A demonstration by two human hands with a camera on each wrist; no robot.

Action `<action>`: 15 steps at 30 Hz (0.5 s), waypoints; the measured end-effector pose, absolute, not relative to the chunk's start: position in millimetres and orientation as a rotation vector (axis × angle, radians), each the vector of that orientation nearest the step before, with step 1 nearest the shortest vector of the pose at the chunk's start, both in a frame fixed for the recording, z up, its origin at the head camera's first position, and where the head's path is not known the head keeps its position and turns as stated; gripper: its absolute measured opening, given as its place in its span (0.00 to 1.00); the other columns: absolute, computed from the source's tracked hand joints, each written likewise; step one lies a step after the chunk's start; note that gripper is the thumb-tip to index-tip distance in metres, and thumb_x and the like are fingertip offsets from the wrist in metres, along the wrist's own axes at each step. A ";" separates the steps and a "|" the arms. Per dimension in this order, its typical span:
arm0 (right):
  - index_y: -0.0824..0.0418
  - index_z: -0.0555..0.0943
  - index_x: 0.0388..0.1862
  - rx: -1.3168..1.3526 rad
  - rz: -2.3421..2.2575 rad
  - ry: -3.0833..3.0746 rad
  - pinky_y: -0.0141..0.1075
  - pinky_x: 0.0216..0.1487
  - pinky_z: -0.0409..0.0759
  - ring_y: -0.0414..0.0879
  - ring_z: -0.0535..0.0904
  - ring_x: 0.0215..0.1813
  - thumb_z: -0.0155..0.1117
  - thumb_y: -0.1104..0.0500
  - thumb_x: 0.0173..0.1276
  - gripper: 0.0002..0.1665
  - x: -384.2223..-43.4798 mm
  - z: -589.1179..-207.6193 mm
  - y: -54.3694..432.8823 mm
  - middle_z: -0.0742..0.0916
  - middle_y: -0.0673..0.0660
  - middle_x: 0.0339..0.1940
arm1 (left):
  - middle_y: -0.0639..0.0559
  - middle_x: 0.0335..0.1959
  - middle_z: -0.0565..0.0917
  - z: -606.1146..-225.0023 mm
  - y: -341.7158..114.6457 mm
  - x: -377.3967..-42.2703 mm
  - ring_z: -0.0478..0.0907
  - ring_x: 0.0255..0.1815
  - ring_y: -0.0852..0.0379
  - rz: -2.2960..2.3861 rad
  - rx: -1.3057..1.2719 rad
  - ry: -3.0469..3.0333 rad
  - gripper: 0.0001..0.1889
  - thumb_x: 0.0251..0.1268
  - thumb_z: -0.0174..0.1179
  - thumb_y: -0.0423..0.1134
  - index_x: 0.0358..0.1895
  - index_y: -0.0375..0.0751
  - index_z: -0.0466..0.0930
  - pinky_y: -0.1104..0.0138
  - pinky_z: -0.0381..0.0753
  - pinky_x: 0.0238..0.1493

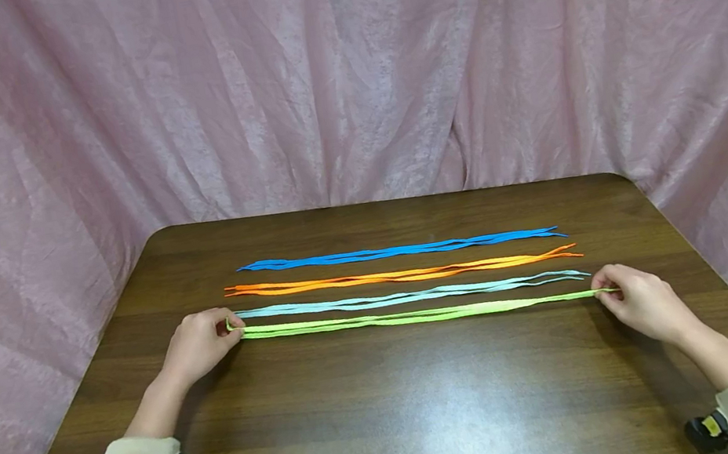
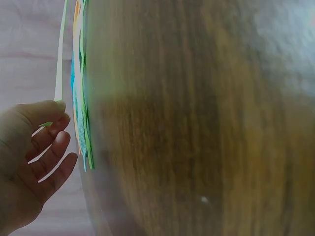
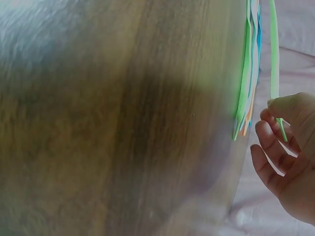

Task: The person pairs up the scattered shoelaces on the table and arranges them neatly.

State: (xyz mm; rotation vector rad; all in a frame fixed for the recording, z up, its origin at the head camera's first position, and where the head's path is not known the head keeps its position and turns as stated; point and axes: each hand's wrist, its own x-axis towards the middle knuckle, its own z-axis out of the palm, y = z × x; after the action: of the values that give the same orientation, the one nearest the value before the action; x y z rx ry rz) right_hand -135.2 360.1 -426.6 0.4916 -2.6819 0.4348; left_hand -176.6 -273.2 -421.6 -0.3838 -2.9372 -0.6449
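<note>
A flat yellow-green shoelace [image 1: 491, 307] stretches sideways between both hands, nearest the person among the coloured laces. My left hand [image 1: 200, 344] pinches its left end between thumb and forefinger, and my right hand [image 1: 640, 301] pinches the right end the same way. In the left wrist view the pinched lace [image 2: 60, 64] runs taut from the fingertips, the other fingers loosely bent. A short tail of green lace [image 3: 282, 130] hangs past the thumb in the right wrist view. More green lace [image 1: 308, 327] lies right under or beside the held one.
Behind the green, pale turquoise laces [image 1: 411, 296], orange laces [image 1: 400, 276] and blue laces [image 1: 396, 251] lie in roughly parallel rows on the brown wooden table [image 1: 363, 402]. Pink curtains [image 1: 312, 76] hang beyond the table's edges.
</note>
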 end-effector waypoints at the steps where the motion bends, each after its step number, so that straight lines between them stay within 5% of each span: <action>1: 0.52 0.75 0.26 0.487 0.432 -2.684 0.34 0.23 0.70 0.30 0.69 0.25 0.67 0.71 0.45 0.16 -135.3 -426.3 360.4 0.78 0.43 0.24 | 0.58 0.20 0.77 -421.6 -274.2 -176.6 0.69 0.21 0.61 -0.643 -0.375 -2.941 0.02 0.53 0.64 0.38 0.28 0.45 0.82 0.67 0.65 0.22; 15: 0.52 0.76 0.27 0.469 0.405 -2.765 0.34 0.23 0.68 0.32 0.69 0.25 0.67 0.69 0.48 0.13 -134.0 -427.0 366.2 0.78 0.46 0.25 | 0.55 0.33 0.83 -425.7 -283.6 -170.9 0.81 0.32 0.55 -0.525 -0.389 -2.984 0.02 0.55 0.63 0.41 0.29 0.50 0.84 0.60 0.75 0.27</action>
State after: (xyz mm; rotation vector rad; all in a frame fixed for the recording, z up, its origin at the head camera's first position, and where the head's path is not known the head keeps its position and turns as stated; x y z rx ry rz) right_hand -134.0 366.2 -427.0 0.4691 -2.7653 0.4052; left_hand -170.9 -283.6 -425.7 -0.3891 -2.9842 -0.5250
